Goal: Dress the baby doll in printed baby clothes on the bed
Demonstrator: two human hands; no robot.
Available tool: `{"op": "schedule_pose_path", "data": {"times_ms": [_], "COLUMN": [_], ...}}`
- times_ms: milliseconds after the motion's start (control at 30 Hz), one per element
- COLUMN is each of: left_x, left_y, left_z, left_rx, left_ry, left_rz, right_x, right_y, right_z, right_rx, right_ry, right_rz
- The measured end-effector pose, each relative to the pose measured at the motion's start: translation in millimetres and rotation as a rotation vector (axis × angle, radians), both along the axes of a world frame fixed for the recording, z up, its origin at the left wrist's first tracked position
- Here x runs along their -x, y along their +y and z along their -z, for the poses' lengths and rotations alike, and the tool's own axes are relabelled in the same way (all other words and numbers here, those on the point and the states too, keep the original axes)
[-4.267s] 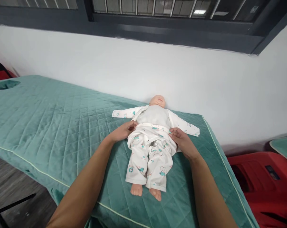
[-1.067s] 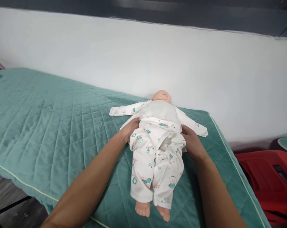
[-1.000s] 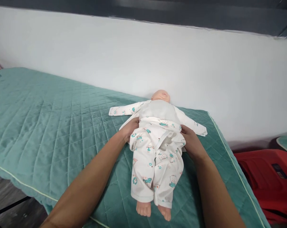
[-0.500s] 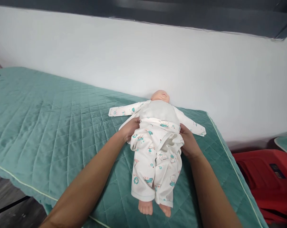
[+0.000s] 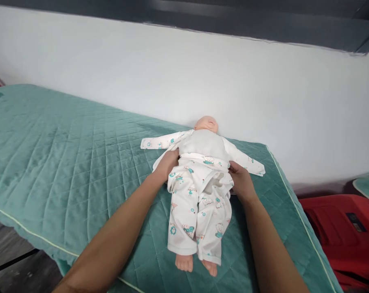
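Observation:
A baby doll (image 5: 206, 123) lies on its back, head toward the wall and bare feet toward me. It wears a white printed top (image 5: 203, 142), whose sleeves spread out to both sides. White baby pants (image 5: 184, 203) with a teal animal print cover its legs up to the waist, and the cloth bunches at the crotch. My left hand (image 5: 170, 162) is closed at the left side of the waistband. On the opposite side, my right hand (image 5: 241, 179) grips the waistband's right edge. Some fingertips of both hands are hidden behind the cloth and the doll.
A green quilted cover (image 5: 80, 171) lies beneath the doll, with its piped edge at the right. The white wall (image 5: 172, 73) rises directly behind. A red plastic object (image 5: 343, 232) stands beyond the right edge. Grey flooring (image 5: 13, 260) shows at lower left.
The waistband has shifted slightly on its right side, and the pant legs and feet have moved a little left and up. My right hand has moved slightly inward.

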State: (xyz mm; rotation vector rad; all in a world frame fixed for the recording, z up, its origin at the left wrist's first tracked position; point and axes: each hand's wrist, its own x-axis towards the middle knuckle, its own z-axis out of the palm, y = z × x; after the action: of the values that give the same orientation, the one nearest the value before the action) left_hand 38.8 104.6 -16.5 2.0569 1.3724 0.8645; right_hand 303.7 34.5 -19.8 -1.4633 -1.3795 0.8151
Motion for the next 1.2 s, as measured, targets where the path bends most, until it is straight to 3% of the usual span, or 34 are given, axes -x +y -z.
{"op": "schedule_pose_path", "data": {"times_ms": [133,300,400,567,733,867,933,1033,1100,1200], "left_x": [6,8,7,5,6,9,10,10,10,8], "left_y": [3,-4,-12,-18,-15,-17,-19,-20,-20,-21], "left_z": [4.7,-1.9,-11.7,-19.3,-18.4,-22.5,-25.4,-28.7,-30.0,-31.6], "left_rx": [0.036,0.185,0.097,-0.089,-0.174,-0.226,-0.229,-0.255,-0.261,-0.23], "left_ry": [0.062,-0.39,-0.557,-0.521,-0.399,-0.273,-0.188,-0.093,-0.057,-0.054], "left_rz": [-0.099,-0.071,-0.064,0.105,0.239,0.247,0.239,0.245,0.283,0.357], "right_x": [-1,3,4,7,12,18,21,22,20,15], "right_y": [2,2,0,5,9,-1,-7,-11,-10,-8], "right_z": [-1,-3,-3,0,1,-10,-17,-23,-23,-23], "right_rx": [0.009,0.008,0.023,0.029,0.014,-0.154,-0.29,-0.397,-0.396,-0.332], "right_ry": [-0.152,-0.195,-0.287,-0.199,-0.001,-0.012,0.006,-0.015,-0.055,-0.11], "right_rz": [0.066,0.172,0.273,0.202,0.269,0.349,0.281,0.01,-0.124,-0.208]}}
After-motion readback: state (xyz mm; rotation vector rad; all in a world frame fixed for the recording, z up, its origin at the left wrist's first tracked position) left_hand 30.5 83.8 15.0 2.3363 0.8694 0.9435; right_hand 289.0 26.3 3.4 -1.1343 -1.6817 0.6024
